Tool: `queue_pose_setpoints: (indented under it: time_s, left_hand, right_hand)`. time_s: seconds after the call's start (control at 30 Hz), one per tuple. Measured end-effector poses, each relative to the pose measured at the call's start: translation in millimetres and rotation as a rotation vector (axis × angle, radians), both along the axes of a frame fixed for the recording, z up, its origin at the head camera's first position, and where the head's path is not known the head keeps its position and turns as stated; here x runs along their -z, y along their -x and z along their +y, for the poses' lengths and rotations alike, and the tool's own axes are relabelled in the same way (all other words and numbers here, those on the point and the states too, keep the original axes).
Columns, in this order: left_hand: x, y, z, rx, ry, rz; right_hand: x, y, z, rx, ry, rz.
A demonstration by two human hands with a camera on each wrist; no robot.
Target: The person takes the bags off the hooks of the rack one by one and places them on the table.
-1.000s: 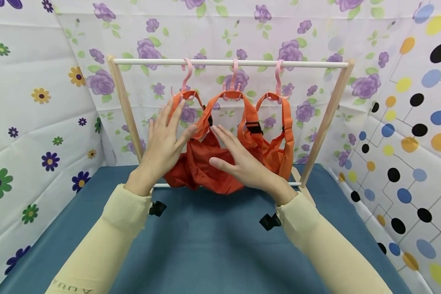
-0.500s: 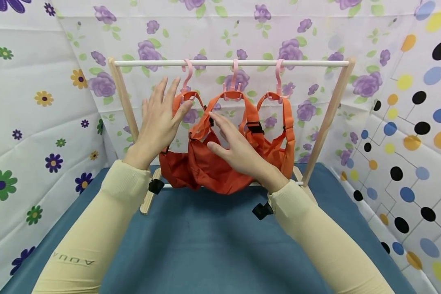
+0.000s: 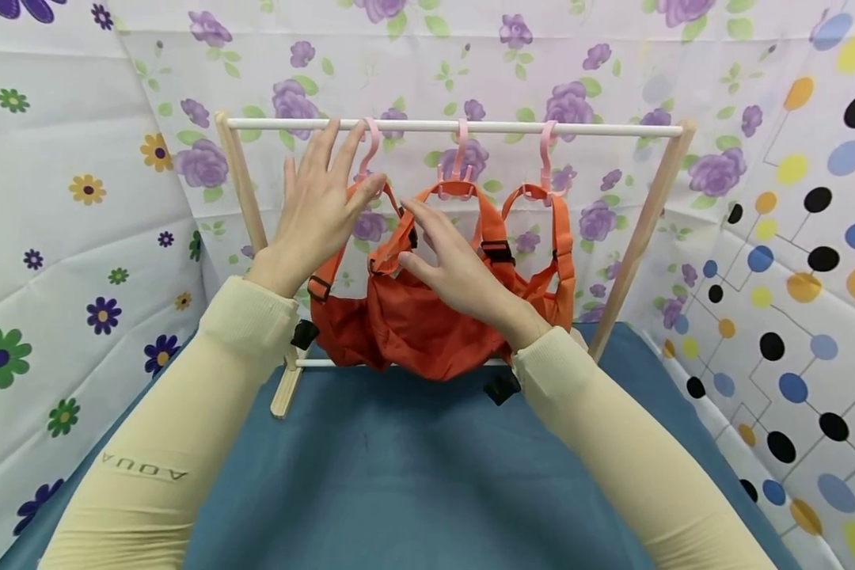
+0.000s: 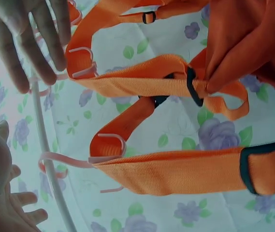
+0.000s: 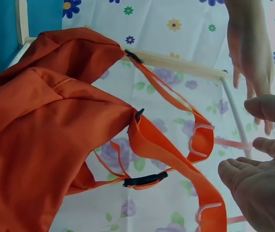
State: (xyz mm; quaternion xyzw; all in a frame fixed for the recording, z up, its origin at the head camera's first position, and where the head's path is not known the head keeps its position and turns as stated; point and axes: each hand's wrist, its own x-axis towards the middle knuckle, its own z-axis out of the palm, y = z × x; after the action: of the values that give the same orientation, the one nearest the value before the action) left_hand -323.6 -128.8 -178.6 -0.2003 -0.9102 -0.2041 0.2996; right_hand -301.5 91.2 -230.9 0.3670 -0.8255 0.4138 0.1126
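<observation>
Three orange bags hang by their straps from pink hooks: a left bag (image 3: 345, 328), a middle bag (image 3: 427, 328) and a right bag (image 3: 561, 297). My left hand (image 3: 321, 202) is raised beside the left pink hook (image 3: 371, 146), fingers extended, fingertips overlapping the white rod (image 3: 499, 127) in the head view. In front of the middle bag, my right hand (image 3: 466, 273) has its fingers spread and holds nothing. The right wrist view shows the strap (image 5: 176, 162) of a bag with a black buckle (image 5: 146, 180) beside my right palm (image 5: 267, 183). Neither hand grips a strap.
The rod joins two wooden side posts (image 3: 641, 237), with a lower white bar (image 3: 317, 362) and a wooden foot (image 3: 285, 392) on the blue cloth (image 3: 413, 491). Patterned fabric walls (image 3: 78, 261) close in the left, back and right.
My left hand first shifts slightly left off the left bag's strap, then rises to the level of the rod. My right hand moves slightly up and left. The bags stay hanging.
</observation>
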Motion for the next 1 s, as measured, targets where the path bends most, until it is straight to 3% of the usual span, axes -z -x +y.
queue_pose_setpoints:
  time_s: [0.43, 0.6, 0.8, 1.0]
  left_hand:
    - [-16.6, 11.4, 1.5, -0.031, 0.081, -0.020]
    - [-25.0, 19.0, 5.3, -0.059, 0.166, -0.038]
    - [-32.3, 27.7, 10.0, -0.091, 0.271, 0.007]
    - [-34.4, 34.9, 10.8, -0.111, 0.298, 0.010]
  right_hand:
    - [-7.2, 7.5, -9, 0.002, -0.008, -0.013]
    - [-10.5, 10.8, -12, -0.019, 0.045, -0.064]
    - [-13.4, 15.0, -18, -0.036, 0.090, -0.143]
    - [-18.0, 19.8, -21, -0.023, 0.087, -0.174]
